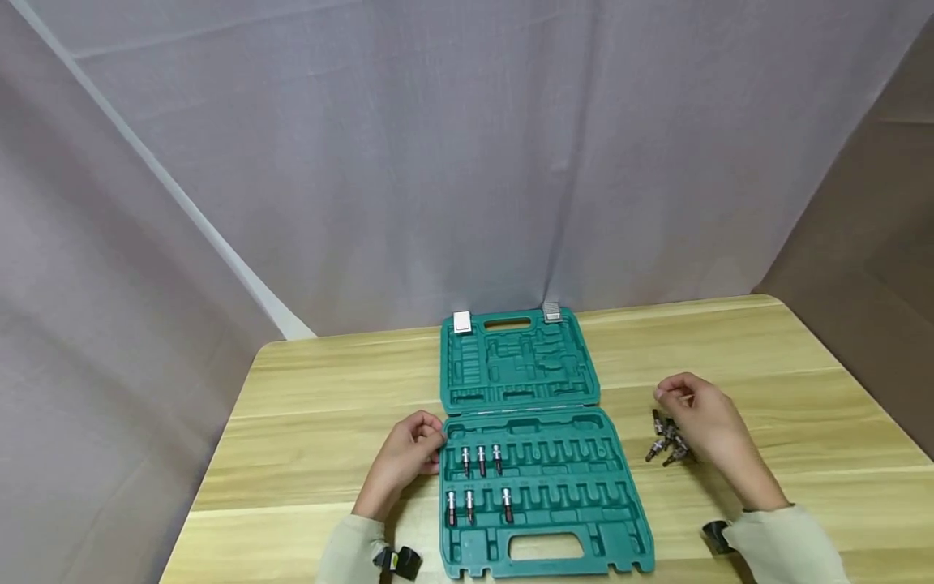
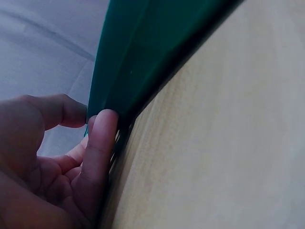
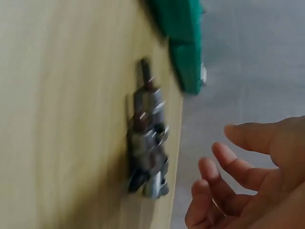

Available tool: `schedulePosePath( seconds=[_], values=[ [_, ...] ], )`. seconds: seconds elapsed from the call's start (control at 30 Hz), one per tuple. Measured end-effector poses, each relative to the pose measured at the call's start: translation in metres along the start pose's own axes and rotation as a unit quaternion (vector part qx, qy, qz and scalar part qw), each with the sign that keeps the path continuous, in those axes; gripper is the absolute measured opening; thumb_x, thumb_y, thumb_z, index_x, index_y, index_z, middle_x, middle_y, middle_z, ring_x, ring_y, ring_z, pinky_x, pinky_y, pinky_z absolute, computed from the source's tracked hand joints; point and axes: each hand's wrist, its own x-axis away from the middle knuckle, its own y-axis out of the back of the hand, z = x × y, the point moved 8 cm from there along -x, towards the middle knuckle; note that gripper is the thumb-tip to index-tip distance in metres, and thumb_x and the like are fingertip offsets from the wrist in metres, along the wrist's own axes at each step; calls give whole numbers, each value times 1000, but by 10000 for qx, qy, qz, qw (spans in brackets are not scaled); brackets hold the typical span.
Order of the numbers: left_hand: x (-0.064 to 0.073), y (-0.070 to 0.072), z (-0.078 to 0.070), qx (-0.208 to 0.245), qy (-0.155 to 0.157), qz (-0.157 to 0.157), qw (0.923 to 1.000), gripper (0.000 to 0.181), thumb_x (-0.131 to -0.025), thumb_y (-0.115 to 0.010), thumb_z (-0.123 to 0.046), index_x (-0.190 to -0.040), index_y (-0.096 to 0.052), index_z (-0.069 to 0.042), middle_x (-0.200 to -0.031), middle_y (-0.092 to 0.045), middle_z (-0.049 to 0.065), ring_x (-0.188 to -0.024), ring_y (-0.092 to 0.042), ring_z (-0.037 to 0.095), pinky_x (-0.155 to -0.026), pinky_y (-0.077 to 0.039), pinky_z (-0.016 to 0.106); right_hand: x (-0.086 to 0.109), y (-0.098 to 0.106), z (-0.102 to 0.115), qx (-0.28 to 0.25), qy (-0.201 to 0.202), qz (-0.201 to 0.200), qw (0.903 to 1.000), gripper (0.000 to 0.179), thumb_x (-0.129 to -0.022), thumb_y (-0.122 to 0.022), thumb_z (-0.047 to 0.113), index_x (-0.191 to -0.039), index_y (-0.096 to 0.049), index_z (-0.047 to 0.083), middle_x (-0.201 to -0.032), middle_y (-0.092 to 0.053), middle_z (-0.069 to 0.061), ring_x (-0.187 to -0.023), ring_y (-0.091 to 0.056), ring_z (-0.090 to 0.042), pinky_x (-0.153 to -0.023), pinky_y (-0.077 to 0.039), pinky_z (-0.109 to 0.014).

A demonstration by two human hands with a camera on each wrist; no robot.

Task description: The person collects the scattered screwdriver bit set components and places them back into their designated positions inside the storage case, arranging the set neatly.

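Right hand (image 1: 706,418), loosely curved and empty, hovered by the loose bits (image 1: 660,448), heaped right of the case (image 1: 474,547), presumably for easy reach. Left hand (image 1: 409,446) pinched the case's left rim, likely steadying it; six slotted bits (image 1: 481,461) lay in its near half, apparently sorted.

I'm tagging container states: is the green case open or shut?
Open: its lid lies back beyond the base, exposing six metal bits inside.
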Motion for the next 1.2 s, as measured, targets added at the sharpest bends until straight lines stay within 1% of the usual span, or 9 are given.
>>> schedulePosePath(
  seconds=[0.17, 0.3, 0.4, 0.57, 0.7, 0.8, 0.87, 1.07, 1.2],
  values=[
    [1, 2, 2, -23, -5, 21, 10000, 15, -98, -62, -6, -110, -61, 2, -88, -58, 4, -69, -59, 14, -58, -60, 25, -1, -2, -8, 558, 46, -315, 9979, 38, -104, -64, 18, -121, -62, -15, -113, -64, -38, -108, -52, -57, -93, -38, -66],
    [2, 2, 2, -36, -9, -6, 10000, 16, -97, -62, -6, -111, -61, 2, -89, -57, 4, -70, -59, 15, -58, -60, 25, -2, -3, -18, 778, -204, -159, 9966, 45, -104, -63, 21, -124, -57, -19, -120, -54, -47, -108, -46, -64, -86, -42, -70],
    [3, 1, 3, -52, -2, 4, 10000, 16, -97, -62, -6, -112, -61, 2, -89, -57, 3, -69, -59, 15, -58, -60, 25, -3, -5, -25, 823, -332, 28, 9961, 45, -105, -61, 21, -123, -56, -19, -117, -52, -46, -105, -50, -62, -78, -48, -67],
    [4, 0, 1, -98, 0, 11, 10000, 16, -97, -62, -7, -111, -62, 0, -88, -58, 3, -69, -59, 14, -58, -59, 25, -10, -9, -32, 877, -316, 247, 9953, 38, -104, -62, 18, -117, -59, -18, -110, -62, -41, -97, -60, -55, -73, -52, -61],
    [3, 1, 0, -119, -16, -35, 9999, 16, -97, -63, -8, -111, -62, 0, -89, -58, 3, -69, -60, 14, -58, -60, 24, -17, -11, -37, 837, -447, 433, 9945, 42, -105, -62, 23, -116, -59, -17, -106, -66, -35, -92, -63, -48, -73, -53, -58],
    [4, 2, 0, -114, -19, -61, 9999, 16, -97, -63, -8, -111, -62, 0, -89, -58, 3, -69, -60, 14, -57, -60, 24, -18, -12, -42, 806, -631, 592, 9930, 47, -108, -58, 31, -116, -58, -15, -102, -66, -30, -87, -62, -41, -71, -53, -54],
    [4, 3, 0, -113, -22, -73, 9999, 16, -97, -63, -7, -111, -62, 1, -88, -58, 3, -68, -59, 14, -57, -60, 25, -18, -12, -43, 790, -650, 653, 9926, 44, -109, -55, 30, -116, -59, -13, -100, -67, -28, -85, -63, -38, -69, -52, -51],
    [5, 2, -2, -128, -62, -92, 9999, 16, -97, -64, -8, -111, -62, 0, -90, -59, 3, -69, -59, 14, -58, -60, 25, -16, -8, -49, 710, -665, 643, 9932, 28, -106, -50, 15, -112, -64, -9, -104, -68, -30, -89, -65, -44, -68, -50, -52],
    [4, 0, -4, -164, -41, -128, 9998, 15, -97, -64, -8, -110, -63, 0, -90, -59, 3, -70, -60, 14, -58, -60, 24, -16, -6, -53, 638, -890, 715, 9914, 27, -105, -53, 16, -107, -67, -6, -104, -68, -29, -91, -64, -44, -72, -48, -55]
  ],
)
